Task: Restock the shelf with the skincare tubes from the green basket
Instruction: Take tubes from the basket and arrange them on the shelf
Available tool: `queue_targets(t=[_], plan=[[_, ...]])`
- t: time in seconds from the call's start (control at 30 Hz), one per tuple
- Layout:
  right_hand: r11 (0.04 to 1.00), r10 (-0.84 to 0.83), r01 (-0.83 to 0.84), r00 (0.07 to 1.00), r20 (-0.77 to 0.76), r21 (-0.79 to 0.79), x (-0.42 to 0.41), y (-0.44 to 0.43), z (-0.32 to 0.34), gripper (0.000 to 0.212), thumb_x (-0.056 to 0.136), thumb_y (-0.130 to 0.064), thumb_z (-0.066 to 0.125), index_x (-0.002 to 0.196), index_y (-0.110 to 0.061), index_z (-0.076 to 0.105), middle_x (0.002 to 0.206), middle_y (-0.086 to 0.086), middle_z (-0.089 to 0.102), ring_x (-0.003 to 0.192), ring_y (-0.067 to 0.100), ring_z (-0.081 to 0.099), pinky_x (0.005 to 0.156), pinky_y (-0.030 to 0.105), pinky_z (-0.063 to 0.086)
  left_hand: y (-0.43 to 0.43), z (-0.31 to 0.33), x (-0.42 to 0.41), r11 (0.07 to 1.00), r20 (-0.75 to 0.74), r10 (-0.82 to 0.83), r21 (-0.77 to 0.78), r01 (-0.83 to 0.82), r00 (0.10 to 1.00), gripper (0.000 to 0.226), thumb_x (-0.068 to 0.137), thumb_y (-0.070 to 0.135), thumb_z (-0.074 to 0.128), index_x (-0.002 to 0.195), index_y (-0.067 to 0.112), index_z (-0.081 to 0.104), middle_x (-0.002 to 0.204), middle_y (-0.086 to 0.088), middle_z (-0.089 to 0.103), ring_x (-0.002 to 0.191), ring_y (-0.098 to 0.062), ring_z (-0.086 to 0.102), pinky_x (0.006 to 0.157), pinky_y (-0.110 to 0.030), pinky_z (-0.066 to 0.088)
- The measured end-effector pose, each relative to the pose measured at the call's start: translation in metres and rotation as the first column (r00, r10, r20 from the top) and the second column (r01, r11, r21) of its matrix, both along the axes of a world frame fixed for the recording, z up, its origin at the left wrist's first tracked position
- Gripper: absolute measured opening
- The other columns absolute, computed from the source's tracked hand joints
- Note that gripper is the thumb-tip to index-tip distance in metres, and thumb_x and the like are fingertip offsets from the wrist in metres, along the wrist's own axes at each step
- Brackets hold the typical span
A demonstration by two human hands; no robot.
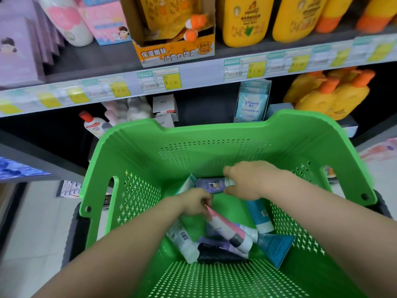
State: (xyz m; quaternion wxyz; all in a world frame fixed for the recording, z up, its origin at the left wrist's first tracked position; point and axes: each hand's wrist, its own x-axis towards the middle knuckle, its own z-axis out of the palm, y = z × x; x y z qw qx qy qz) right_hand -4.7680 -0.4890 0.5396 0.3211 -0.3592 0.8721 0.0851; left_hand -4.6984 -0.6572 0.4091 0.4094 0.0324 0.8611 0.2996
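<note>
Both my hands reach down into the green basket [133, 155], which stands in front of the shelf [193, 70]. My right hand [249, 179] grips a purple tube [209, 184] by its right end, near the basket's far wall. My left hand [196, 202] pinches the crimped end of a pink and white tube [227, 229] that slants down to the right. Several more tubes lie on the basket's floor: a white one [182, 240], a dark one [217, 253], a blue and white one [261, 216] and a blue one [276, 246]. A pale green tube [187, 183] leans by the far wall.
The upper shelf carries yellow bottles [242, 20], an orange display box [176, 48] and pink and purple boxes. Below it stand a white bottle with a red cap [92, 124], white boxes [165, 107], blue sachets [251, 104] and yellow pump bottles [328, 95]. White floor tiles lie to the left.
</note>
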Motion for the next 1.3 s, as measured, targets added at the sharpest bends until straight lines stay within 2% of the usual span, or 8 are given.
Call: queue_targets(t=[0.23, 0.37, 0.53, 0.6, 0.73, 0.83, 1.17, 1.3], plan=[[1.000, -0.017, 0.016, 0.999, 0.031, 0.009, -0.001, 0.001, -0.001, 0.045, 0.097, -0.048, 0.043, 0.131, -0.020, 0.047, 0.124, 0.007, 0.059, 0.104, 0.029, 0.060, 0.074, 0.035, 0.048, 0.019, 0.031, -0.017, 0.993, -0.089, -0.015, 0.112, 0.025, 0.996, 0.023, 0.076, 0.017, 0.080, 0.072, 0.015, 0.057, 0.076, -0.005, 0.054, 0.072, -0.017, 0.047, 0.066, -0.032, 0.041], [0.999, -0.032, 0.033, 0.997, 0.067, -0.020, 0.000, 0.000, -0.003, 0.039, 0.097, -0.048, 0.043, 0.125, -0.020, 0.050, 0.117, 0.006, 0.060, 0.098, 0.028, 0.060, 0.072, 0.036, 0.047, 0.022, 0.044, -0.018, 0.996, -0.169, 0.011, 0.093, 0.005, 0.986, 0.023, 0.076, 0.022, 0.080, 0.088, 0.007, 0.066, 0.086, -0.009, 0.066, 0.077, -0.023, 0.058, 0.073, -0.035, 0.048], [0.998, -0.019, 0.024, 0.997, 0.076, -0.059, 0.000, -0.001, 0.002, 0.028, 0.095, -0.034, 0.047, 0.120, -0.021, 0.050, 0.112, 0.006, 0.061, 0.095, 0.027, 0.060, 0.078, 0.039, 0.052, 0.009, 0.064, -0.023, 0.992, -0.306, 0.121, 0.080, -0.102, 0.944, 0.025, 0.078, 0.022, 0.079, 0.070, 0.029, 0.056, 0.074, 0.009, 0.060, 0.075, -0.016, 0.057, 0.073, -0.028, 0.048], [0.997, -0.004, 0.007, 0.999, 0.036, -0.079, -0.001, -0.001, 0.004, 0.028, 0.093, -0.027, 0.049, 0.120, -0.021, 0.051, 0.111, 0.005, 0.061, 0.095, 0.027, 0.062, 0.076, 0.038, 0.053, 0.005, 0.073, -0.024, 0.986, -0.381, 0.167, 0.090, -0.144, 0.909, 0.025, 0.080, 0.024, 0.077, 0.068, 0.030, 0.055, 0.071, 0.007, 0.061, 0.071, -0.018, 0.056, 0.072, -0.031, 0.050], [0.989, -0.032, 0.032, 0.999, -0.002, -0.142, -0.002, -0.001, 0.004, 0.028, 0.088, -0.023, 0.055, 0.116, -0.019, 0.052, 0.107, 0.005, 0.060, 0.096, 0.027, 0.062, 0.076, 0.040, 0.055, -0.001, 0.093, -0.023, 0.969, -0.488, 0.246, 0.150, -0.197, 0.838, 0.004, 0.083, 0.023, 0.074, 0.086, 0.022, 0.071, 0.079, 0.004, 0.069, 0.077, -0.016, 0.061, 0.075, -0.037, 0.052], [0.975, -0.090, 0.094, 0.996, 0.026, -0.201, -0.006, 0.000, 0.009, 0.034, 0.083, -0.030, 0.063, 0.114, -0.020, 0.052, 0.104, 0.004, 0.060, 0.094, 0.026, 0.062, 0.077, 0.040, 0.055, -0.004, 0.115, -0.024, 0.948, -0.528, 0.311, 0.229, -0.221, 0.790, 0.014, 0.082, 0.014, 0.073, 0.095, 0.017, 0.075, 0.091, 0.004, 0.073, 0.087, -0.012, 0.064, 0.082, -0.031, 0.051], [0.730, -0.218, 0.343, 0.937, 0.274, -0.592, -0.009, 0.003, 0.027, 0.055, 0.075, -0.028, 0.077, 0.124, -0.032, 0.052, 0.104, -0.009, 0.069, 0.088, 0.014, 0.065, 0.084, 0.041, 0.053, -0.004, 0.175, -0.019, 0.756, -0.455, 0.627, 0.549, -0.355, 0.633, 0.015, 0.076, 0.009, 0.079, 0.089, 0.017, 0.076, 0.086, -0.003, 0.074, 0.081, -0.012, 0.064, 0.081, -0.039, 0.053], [0.664, -0.202, 0.358, 0.931, 0.303, -0.656, -0.007, 0.005, 0.038, 0.052, 0.078, -0.022, 0.077, 0.123, -0.035, 0.055, 0.103, -0.017, 0.067, 0.085, 0.011, 0.064, 0.083, 0.036, 0.053, -0.009, 0.190, -0.011, 0.737, -0.497, 0.662, 0.567, -0.368, 0.560, 0.036, 0.071, 0.021, 0.085, 0.102, 0.028, 0.068, 0.090, -0.001, 0.070, 0.089, -0.014, 0.064, 0.076, -0.020, 0.050]])
